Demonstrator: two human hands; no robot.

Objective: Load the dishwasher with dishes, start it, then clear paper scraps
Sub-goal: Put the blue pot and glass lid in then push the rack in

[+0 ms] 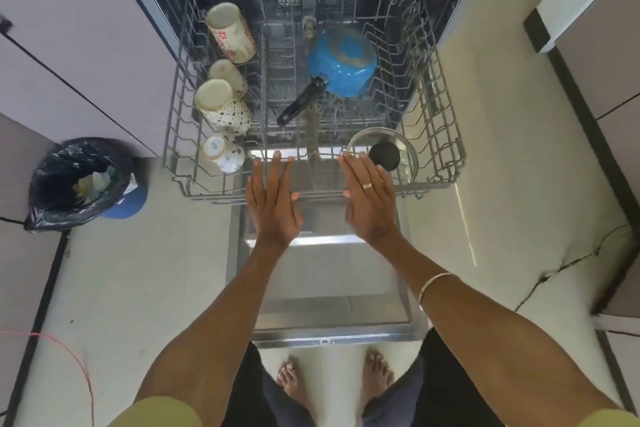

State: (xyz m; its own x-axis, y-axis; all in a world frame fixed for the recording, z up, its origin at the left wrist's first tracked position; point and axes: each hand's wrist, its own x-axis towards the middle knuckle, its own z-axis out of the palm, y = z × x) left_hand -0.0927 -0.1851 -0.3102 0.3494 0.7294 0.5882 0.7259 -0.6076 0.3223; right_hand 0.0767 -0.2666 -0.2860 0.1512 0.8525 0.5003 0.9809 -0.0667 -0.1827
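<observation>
Centrally, the wire rack [446, 135] stands pulled out over the open dishwasher door [329, 295], holding upturned cups [221, 104] on its left side, a blue pan [341, 61] and a glass lid [384, 152]. Both hands, left [273, 198] and right [369, 199], are flat with fingers extended at the rack's front edge, grasping nothing. A lined bin [79, 180] stands on the floor at left.

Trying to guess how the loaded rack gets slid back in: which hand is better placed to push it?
Neither clearly: the left hand and right hand are both open, flat at the rack's front rail, either side of centre. Likely both push together.
</observation>
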